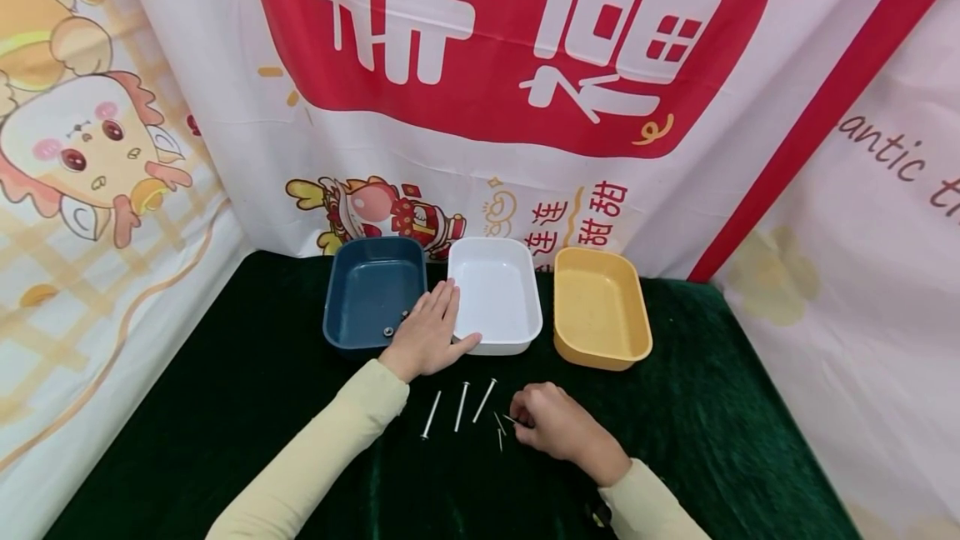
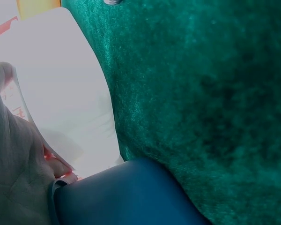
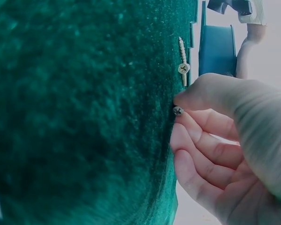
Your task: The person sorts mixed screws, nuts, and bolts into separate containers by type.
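My left hand (image 1: 426, 333) lies with fairly straight fingers over the neighbouring rims of a dark blue box (image 1: 375, 252) and a white box (image 1: 498, 298). In the left wrist view, its palm is beside the white box's wall (image 2: 70, 84). My right hand (image 1: 558, 423) pinches a thin screw (image 3: 178, 111) between thumb and fingers, just above the cloth; its cross-slotted head shows in the right wrist view. Close by lie small screws (image 1: 500, 440), one of them a pale, threaded screw (image 3: 183, 68). Left of these are three long bolts (image 1: 461, 407).
Small metal nuts (image 1: 388, 332) sit in the blue box, partly hidden by my left hand. A yellow box (image 1: 602, 307) stands right of the white one. Dark green cloth (image 1: 720, 440) covers the table, and a printed curtain (image 1: 420, 136) hangs behind the boxes.
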